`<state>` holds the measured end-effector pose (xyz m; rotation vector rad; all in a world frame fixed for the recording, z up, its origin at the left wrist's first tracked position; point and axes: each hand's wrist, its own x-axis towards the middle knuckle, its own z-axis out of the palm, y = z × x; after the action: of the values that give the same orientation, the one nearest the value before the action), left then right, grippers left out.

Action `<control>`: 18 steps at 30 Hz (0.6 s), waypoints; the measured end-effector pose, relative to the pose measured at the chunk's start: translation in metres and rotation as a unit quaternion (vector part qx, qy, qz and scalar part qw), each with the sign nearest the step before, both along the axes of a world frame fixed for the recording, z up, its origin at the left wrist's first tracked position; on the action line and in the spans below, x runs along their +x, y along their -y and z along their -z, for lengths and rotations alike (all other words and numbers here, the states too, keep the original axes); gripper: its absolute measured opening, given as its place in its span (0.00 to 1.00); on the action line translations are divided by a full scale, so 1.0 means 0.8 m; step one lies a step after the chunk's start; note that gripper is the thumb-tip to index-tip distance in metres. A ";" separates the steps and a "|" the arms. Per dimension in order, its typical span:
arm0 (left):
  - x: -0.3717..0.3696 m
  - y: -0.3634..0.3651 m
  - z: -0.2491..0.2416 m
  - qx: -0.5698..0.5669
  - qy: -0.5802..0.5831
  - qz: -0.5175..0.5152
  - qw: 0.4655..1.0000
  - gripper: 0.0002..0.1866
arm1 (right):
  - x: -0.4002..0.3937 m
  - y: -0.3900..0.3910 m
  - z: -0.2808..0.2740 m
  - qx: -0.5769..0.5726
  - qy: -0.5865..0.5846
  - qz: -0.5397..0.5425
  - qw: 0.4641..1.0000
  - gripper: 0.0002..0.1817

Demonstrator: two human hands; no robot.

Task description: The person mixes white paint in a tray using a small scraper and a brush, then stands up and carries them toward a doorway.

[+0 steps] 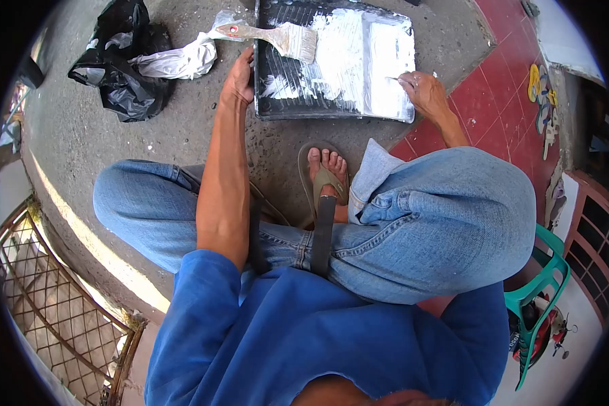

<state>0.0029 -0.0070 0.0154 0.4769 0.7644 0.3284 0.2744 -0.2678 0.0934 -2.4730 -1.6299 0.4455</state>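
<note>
A black paint tray (269,108) smeared with white paint lies on the concrete ground in front of me. A wooden-handled paintbrush (277,35) rests across its top left corner, bristles over the tray. My left hand (239,76) grips the tray's left edge. My right hand (421,91) is at the tray's right side, fingers pinched on something small and thin that I cannot make out. I am crouched, with blue jeans and a sandalled foot (326,177) just below the tray.
A black plastic bag (118,68) and a white crumpled cloth (176,62) lie to the left of the tray. Red floor tiles (494,101) are on the right. A green plastic chair (545,284) stands at lower right, a metal grate (54,304) at lower left.
</note>
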 end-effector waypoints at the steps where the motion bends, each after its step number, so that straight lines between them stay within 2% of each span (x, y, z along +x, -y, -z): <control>1: 0.005 0.000 -0.008 0.003 0.020 -0.003 1.000 0.16 | 0.009 -0.007 0.002 0.009 0.009 0.025 1.000 0.14; 5: 0.011 0.016 -0.021 -0.007 -0.062 -0.112 0.992 0.15 | 0.035 -0.036 0.029 0.056 0.023 0.072 0.996 0.16; 7: -0.007 0.015 -0.009 0.004 0.035 -0.080 0.996 0.18 | 0.028 -0.046 0.038 0.066 0.005 0.062 0.996 0.16; 9: -0.024 0.015 -0.016 0.035 0.052 -0.011 0.998 0.25 | 0.009 -0.031 0.034 0.028 0.015 0.015 0.999 0.15; 10: -0.026 0.027 -0.062 0.050 -0.011 0.019 0.999 0.33 | 0.003 -0.020 0.031 0.009 0.021 -0.015 1.000 0.15; 11: -0.030 0.024 -0.039 0.064 0.013 0.069 0.996 0.38 | 0.002 -0.014 0.031 -0.010 0.028 -0.044 0.999 0.14; 14: -0.029 0.025 -0.032 0.080 -0.008 0.094 0.992 0.42 | 0.009 -0.025 -0.005 -0.017 0.011 -0.009 1.000 0.14; 18: -0.017 0.016 -0.039 0.093 0.007 0.108 0.990 0.41 | 0.063 -0.061 0.020 0.084 0.053 0.063 0.993 0.14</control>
<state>-0.0105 -0.0200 0.0463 0.7263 0.6644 0.2018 0.3247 -0.2190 0.0774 -2.4906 -1.4680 0.1564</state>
